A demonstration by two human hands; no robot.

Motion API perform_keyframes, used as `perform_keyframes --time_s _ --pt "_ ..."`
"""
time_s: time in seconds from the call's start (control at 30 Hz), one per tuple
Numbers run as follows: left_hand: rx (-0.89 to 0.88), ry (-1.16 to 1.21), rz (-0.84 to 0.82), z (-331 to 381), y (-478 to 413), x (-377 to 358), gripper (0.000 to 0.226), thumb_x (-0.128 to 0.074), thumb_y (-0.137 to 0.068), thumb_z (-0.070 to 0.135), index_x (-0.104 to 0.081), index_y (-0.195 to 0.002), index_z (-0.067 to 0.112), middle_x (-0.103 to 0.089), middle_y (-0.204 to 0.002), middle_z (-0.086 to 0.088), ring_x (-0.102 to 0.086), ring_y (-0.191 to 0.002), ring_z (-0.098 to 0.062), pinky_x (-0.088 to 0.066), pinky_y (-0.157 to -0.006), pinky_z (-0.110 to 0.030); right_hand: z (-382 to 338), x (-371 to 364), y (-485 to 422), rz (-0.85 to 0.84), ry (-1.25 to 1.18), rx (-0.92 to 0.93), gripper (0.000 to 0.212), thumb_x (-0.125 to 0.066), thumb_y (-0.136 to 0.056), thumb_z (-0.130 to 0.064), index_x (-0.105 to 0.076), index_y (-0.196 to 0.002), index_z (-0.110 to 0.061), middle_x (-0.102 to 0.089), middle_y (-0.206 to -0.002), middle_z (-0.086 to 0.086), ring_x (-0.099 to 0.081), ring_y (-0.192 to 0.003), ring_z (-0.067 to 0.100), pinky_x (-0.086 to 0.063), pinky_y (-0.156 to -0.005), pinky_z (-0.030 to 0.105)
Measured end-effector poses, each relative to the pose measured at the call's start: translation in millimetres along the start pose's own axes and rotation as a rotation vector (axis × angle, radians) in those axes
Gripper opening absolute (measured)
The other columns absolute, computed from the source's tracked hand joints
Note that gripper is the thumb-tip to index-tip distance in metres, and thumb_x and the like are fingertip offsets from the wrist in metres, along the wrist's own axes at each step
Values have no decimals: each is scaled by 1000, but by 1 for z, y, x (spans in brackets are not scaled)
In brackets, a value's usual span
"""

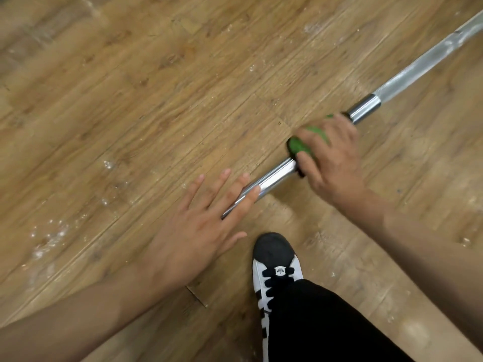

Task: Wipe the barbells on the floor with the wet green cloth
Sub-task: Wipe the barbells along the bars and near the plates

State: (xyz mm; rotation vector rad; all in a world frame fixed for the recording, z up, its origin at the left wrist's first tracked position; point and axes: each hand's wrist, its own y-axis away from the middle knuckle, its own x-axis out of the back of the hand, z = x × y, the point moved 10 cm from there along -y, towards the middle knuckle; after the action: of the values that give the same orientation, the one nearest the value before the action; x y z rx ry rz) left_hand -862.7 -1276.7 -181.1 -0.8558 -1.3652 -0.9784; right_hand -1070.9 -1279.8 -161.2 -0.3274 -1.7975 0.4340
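Under my right hand (332, 160), the green cloth (298, 147) is gripped round the barbell (274, 176); my left hand (198, 231), flat with straight fingers, should pin the bar's end while I wipe.

A floor (130, 100) of brown wood-grain planks fills the view, its boards running on a slant from lower left to upper right. Dark knots and streaks mark the grain. White specks (49, 236) lie scattered over the boards at the left, and pale scuffs (312, 27) show near the top edge. At a seam low in the centre, a chip (196, 296) breaks the surface. Soft light leaves dull pale patches (415, 333) on the planks at lower right.
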Motion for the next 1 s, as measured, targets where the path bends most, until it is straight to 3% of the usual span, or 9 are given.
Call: perform_keyframes --time_s 0.1,0.33,0.43,0.53,0.6,0.7,0.83,0.93,1.0 --pt "3 1 29 -14 -3 3 68 -32 -108 51 -20 -165 16 -31 -169 -11 -31 -155 -34 -38 -118 -58 65 9 -14 24 32 -159 46 -34 -112 -36 -66 -123 -5 -68 -116 13 -58 -122 37 -31 -111 66" --pt "12 21 10 -48 -13 -2 68 -23 -110 52 -20 -165 13 -31 -168 -12 -27 -156 -33 -33 -121 -54 80 -22 -41 -205 15 -375 51 -25 -111 -42 -51 -144 -14 -52 -146 17 -28 -152 36 -10 -127 57" --pt "23 27 -7 -64 -19 0 68 -23 -109 53 -27 -164 13 -39 -164 -13 -34 -154 -33 -35 -121 -53 77 -30 -58 -438 -2 -427 64 -17 -105 -54 -32 -160 -24 -31 -163 20 -5 -159 35 3 -126 50" --pt "68 13 -30 -86 -22 6 70 -22 -107 55 -33 -162 13 -47 -158 -15 -42 -148 -36 -38 -120 -52 67 -41 -80 -737 53 -394 59 -23 -111 -46 -11 -166 -26 -8 -171 20 10 -159 38 7 -125 52" --pt "132 -4 -48 -97 -22 11 69 -23 -105 54 -38 -160 15 -55 -150 -20 -50 -141 -40 -39 -118 -54 60 -48 -92 -992 175 -337 56 -24 -114 -34 -5 -167 -24 6 -173 14 11 -157 45 3 -125 56" --pt "250 -1 -87 -103 -25 15 68 -24 -101 53 -47 -154 17 -61 -140 -26 -55 -134 -46 -36 -115 -55 58 -36 -116 -1185 259 -361 55 -21 -115 -21 -2 -166 -18 20 -168 24 3 -153 56 -4 -125 57" --pt "298 41 -57 -121 -32 25 61 -30 -99 51 -42 -148 18 -62 -136 -27 -59 -128 -47 -48 -109 -57 41 -38 -127 -1205 330 -215 59 -25 -114 -32 0 -166 -19 11 -170 25 0 -155 52 -3 -125 54" --pt "303 6 -38 -135 -35 28 59 -30 -102 52 -42 -149 18 -60 -139 -24 -58 -130 -44 -46 -112 -54 49 -44 -134 -975 222 -183 76 -14 -104 -67 -10 -166 -24 -20 -165 28 -5 -158 37 -1 -126 49" --pt "341 -2 -29 -145 -33 27 60 -29 -104 54 -45 -149 19 -59 -142 -21 -56 -132 -42 -38 -115 -52 50 -55 -147 -893 173 -61 92 3 -92 -76 -27 -161 -22 -40 -151 24 -24 -151 35 -4 -126 48"
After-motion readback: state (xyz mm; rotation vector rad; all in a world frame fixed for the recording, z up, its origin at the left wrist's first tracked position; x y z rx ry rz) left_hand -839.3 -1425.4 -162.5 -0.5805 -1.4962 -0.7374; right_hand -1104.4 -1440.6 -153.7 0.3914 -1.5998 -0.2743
